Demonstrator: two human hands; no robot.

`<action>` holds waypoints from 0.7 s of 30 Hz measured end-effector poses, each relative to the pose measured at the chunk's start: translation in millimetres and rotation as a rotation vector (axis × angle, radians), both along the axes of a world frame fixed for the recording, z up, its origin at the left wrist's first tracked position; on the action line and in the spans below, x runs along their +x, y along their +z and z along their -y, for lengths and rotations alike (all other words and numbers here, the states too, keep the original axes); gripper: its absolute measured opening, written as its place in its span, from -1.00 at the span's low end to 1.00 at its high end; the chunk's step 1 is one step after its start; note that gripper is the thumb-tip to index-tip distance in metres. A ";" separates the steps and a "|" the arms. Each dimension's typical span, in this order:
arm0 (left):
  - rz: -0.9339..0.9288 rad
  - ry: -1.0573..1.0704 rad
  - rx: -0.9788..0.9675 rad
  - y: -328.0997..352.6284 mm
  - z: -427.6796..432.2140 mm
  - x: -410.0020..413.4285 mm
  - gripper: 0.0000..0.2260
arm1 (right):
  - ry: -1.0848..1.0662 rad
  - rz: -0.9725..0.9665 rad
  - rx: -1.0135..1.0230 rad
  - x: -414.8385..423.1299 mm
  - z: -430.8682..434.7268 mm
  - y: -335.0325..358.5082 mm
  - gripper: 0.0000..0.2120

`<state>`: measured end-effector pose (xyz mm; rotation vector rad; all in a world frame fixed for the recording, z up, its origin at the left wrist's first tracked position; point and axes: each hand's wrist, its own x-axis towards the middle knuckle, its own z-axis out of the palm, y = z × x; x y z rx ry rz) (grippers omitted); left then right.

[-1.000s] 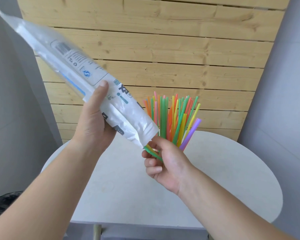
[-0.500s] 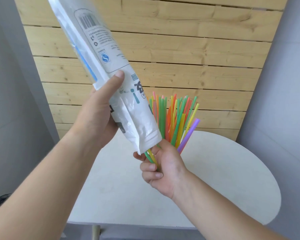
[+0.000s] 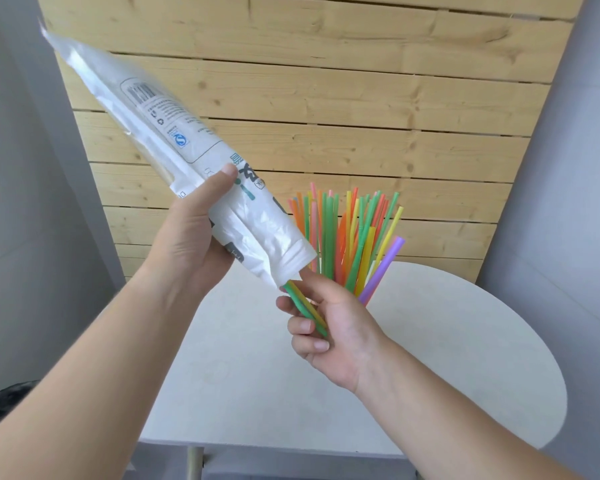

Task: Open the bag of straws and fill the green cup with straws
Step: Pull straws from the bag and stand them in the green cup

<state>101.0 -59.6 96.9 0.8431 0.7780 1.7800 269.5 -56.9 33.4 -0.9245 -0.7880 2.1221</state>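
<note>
My left hand (image 3: 194, 244) grips the white plastic straw bag (image 3: 174, 150), tilted with its open mouth pointing down to the right. A few green and yellow straws (image 3: 303, 303) stick out of that mouth, and my right hand (image 3: 329, 323) holds them between thumb and curled fingers. Behind my right hand stands a fan of many coloured straws (image 3: 354, 240), upright. The green cup itself is hidden behind my right hand and the bag.
A round white table (image 3: 465, 358) lies below my hands, its front edge near the bottom of the view. A wooden slat wall (image 3: 326, 98) rises behind it, with grey walls on both sides. Something dark (image 3: 0, 407) sits low at the left.
The bag has tipped from steep to a flatter slant, its closed end swinging left and down. My right hand has moved slightly down and right with the straws.
</note>
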 end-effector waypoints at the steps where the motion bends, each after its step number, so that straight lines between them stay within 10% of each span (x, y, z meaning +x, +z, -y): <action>1: 0.029 0.005 -0.008 -1.2 -0.7 -2.3 -0.91 | -0.014 0.003 0.007 0.9 -1.1 0.7 -0.80; 21: 0.360 0.062 -0.077 -39.3 -14.0 -19.8 -0.88 | -0.287 0.265 0.376 42.7 -17.2 27.3 -0.94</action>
